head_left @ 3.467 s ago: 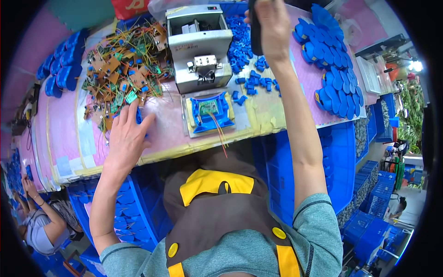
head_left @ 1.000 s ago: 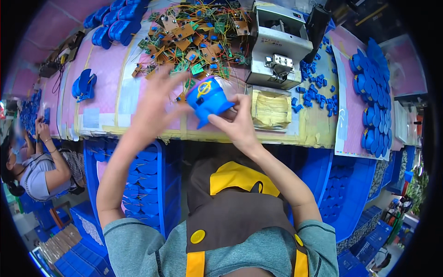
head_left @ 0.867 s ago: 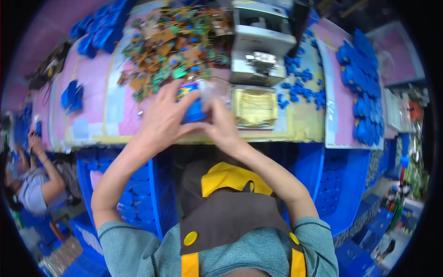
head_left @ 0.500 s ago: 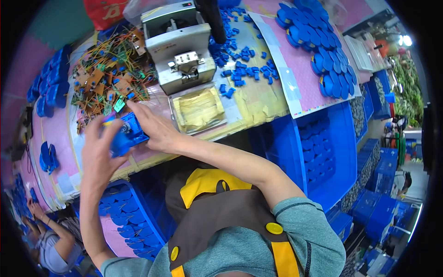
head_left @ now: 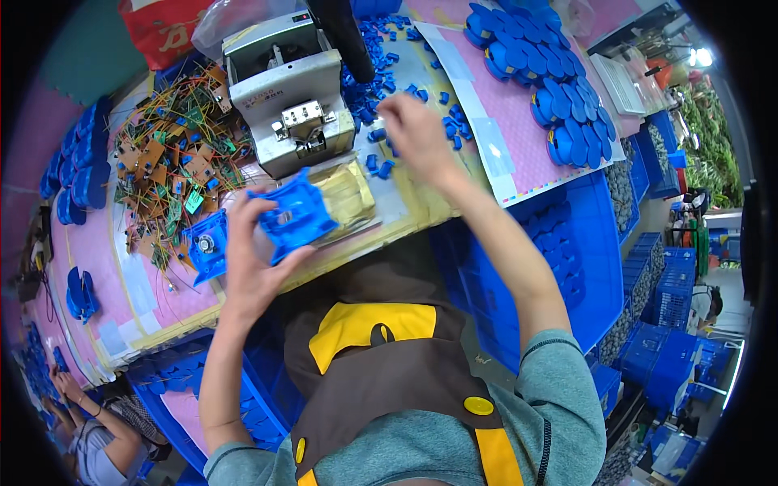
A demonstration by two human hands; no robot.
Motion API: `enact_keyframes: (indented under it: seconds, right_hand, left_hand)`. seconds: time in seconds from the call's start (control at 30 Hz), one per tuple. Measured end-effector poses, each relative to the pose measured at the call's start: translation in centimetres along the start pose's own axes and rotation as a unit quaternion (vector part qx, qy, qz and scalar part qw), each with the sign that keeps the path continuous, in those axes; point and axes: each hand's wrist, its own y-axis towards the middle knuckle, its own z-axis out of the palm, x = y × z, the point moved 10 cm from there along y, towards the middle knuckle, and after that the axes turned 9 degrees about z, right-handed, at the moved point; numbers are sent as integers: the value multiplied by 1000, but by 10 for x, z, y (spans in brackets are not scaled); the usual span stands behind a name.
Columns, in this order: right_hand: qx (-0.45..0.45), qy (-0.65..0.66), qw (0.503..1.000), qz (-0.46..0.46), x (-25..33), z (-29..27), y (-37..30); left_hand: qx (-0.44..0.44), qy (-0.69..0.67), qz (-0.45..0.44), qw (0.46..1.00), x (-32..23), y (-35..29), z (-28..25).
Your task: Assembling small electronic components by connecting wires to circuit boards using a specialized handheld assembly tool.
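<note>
The left grip (head_left: 250,267) pinches a blue housing (head_left: 298,215), tilted, near the yellow-taped pad (head_left: 354,194). A second blue shell (head_left: 212,263), bearing a round metal part (head_left: 206,242), shows just beside that grip. The right grip (head_left: 417,138) is curled at small blue pieces (head_left: 378,166); whether it holds one cannot be told. A grey machine (head_left: 284,101) stands on the worktop (head_left: 126,279), wired circuit boards (head_left: 174,154) to its left.

The left arm (head_left: 223,381) is out on the left, with the left hand (head_left: 250,271) holding its thumb and fingers apart. The right arm (head_left: 506,251) reaches farther, the right hand (head_left: 420,139) curled.
</note>
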Motion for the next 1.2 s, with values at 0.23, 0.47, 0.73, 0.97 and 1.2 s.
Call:
enact_keyframes:
  seconds: [0.23,0.47,0.73,0.97,1.2]
  right_hand:
    - [-9,-210,970,-121,-62,-1,83]
    - [10,-245,947,-209,-55,16,89]
    - [89,-158,978,-100,-29,-14,77]
    - [242,-30,949,-199,83,26,-33]
    - [279,-211,909,-228,102,69,-53]
  left_hand:
    - [54,9,-5,999,2,12,48]
    - [49,39,-4,998,10,8,58]
    - [17,11,15,1000,15,10,57]
    - [4,14,13,1000,22,5,58]
    - [-7,15,33,999,18,6,57]
